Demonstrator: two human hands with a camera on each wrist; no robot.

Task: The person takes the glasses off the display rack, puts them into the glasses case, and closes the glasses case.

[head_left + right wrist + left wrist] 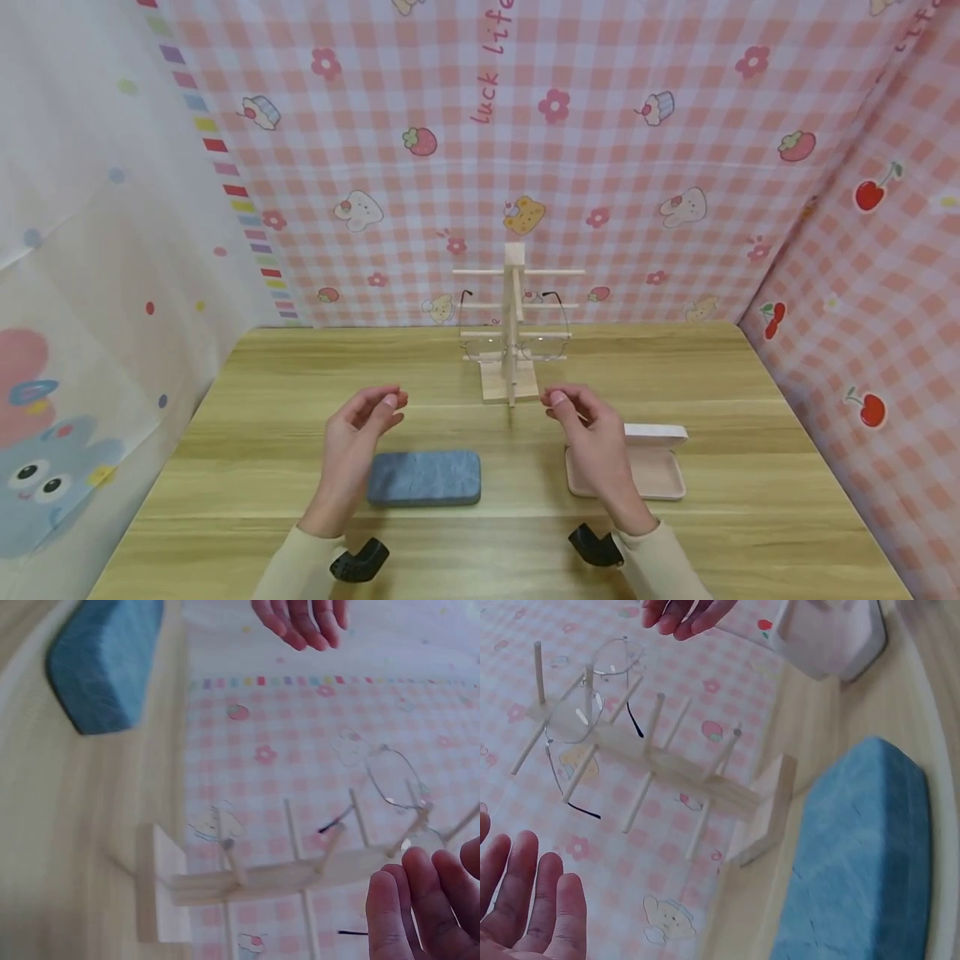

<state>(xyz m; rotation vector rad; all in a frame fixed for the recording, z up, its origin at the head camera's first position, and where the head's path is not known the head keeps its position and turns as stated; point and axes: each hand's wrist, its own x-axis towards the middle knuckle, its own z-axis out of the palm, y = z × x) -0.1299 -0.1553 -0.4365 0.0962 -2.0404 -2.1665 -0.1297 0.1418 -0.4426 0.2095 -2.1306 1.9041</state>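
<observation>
Both hands are raised over the table, either side of a wooden glasses stand, and neither holds anything. The left hand has loosely bent fingers, with its thumb near the fingertips, above the left end of a blue glasses case. A similar loose bend shows in the right hand, which partly hides an open case with a pale pink inside. A pair of thin-rimmed glasses sits on the stand's pegs, temples unfolded. In the right wrist view the fingertips overlap the lower lens of the glasses.
The light wooden table meets a pink checked cloth at the back. More cloth hangs on both sides. Below each hand a black wrist device sits by the sleeve. The stand's square base rests between the two cases, farther back.
</observation>
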